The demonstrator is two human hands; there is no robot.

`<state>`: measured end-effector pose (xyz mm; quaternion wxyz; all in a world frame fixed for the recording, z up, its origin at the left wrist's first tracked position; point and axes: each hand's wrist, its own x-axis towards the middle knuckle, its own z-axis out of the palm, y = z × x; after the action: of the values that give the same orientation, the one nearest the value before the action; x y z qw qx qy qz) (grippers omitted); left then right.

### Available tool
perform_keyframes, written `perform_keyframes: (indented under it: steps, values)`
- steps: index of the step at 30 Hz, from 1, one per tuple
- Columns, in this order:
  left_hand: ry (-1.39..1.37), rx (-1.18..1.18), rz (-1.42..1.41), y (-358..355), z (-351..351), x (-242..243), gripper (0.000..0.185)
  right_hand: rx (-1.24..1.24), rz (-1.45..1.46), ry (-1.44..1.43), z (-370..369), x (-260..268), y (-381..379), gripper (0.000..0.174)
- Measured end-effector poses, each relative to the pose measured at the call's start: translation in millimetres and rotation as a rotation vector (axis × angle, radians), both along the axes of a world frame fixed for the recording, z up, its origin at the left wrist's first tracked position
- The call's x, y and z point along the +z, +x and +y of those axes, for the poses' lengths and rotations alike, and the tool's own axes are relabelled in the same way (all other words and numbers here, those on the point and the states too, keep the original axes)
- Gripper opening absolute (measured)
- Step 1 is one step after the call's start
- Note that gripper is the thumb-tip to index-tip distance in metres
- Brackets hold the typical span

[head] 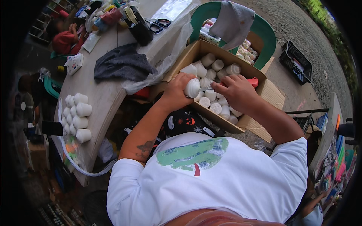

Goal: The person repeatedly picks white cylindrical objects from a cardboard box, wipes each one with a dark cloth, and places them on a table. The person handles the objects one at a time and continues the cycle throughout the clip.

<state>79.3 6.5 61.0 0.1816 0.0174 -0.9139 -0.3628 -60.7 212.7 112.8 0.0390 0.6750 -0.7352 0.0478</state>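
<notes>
A white candle (192,88), or a similar white moulded piece, is in my left hand (178,91), its round end turned towards my right hand (236,91). The right hand grips a small tool with a red handle (252,82); a short metal tip shows beside the white piece, and the fingers hide the rest. Both hands are above an open cardboard box (226,55) filled with white cylindrical pieces (215,108). On the table to the left, similar white pieces (84,109) stand in rows.
A dark grey cloth (121,63), scissors (158,25) and a tape dispenser (138,28) lie on the table (107,93). Behind the box is a green plastic chair (271,36) with a cloth over it. A black crate (295,62) is on the ground. A person in red (63,41) sits far left.
</notes>
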Motion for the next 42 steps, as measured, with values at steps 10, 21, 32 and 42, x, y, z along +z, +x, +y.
perform_keyframes:
  steps: [10,21,32,42]
  values:
    - [0.418,0.113,0.000,-16,17,-14,0.061,-0.313,-1.326,-0.082,0,-38,-4,0.017]
    - [0.395,0.080,-0.002,-6,13,0,0.062,-0.135,-0.957,-0.299,-25,-28,4,0.017]
    - [0.291,0.076,-0.060,-4,11,21,0.057,-0.081,-0.858,-0.305,-29,-19,17,0.018]
    - [0.438,0.045,-0.133,-5,16,24,0.053,-0.146,-0.996,-0.314,-25,-17,18,0.022]
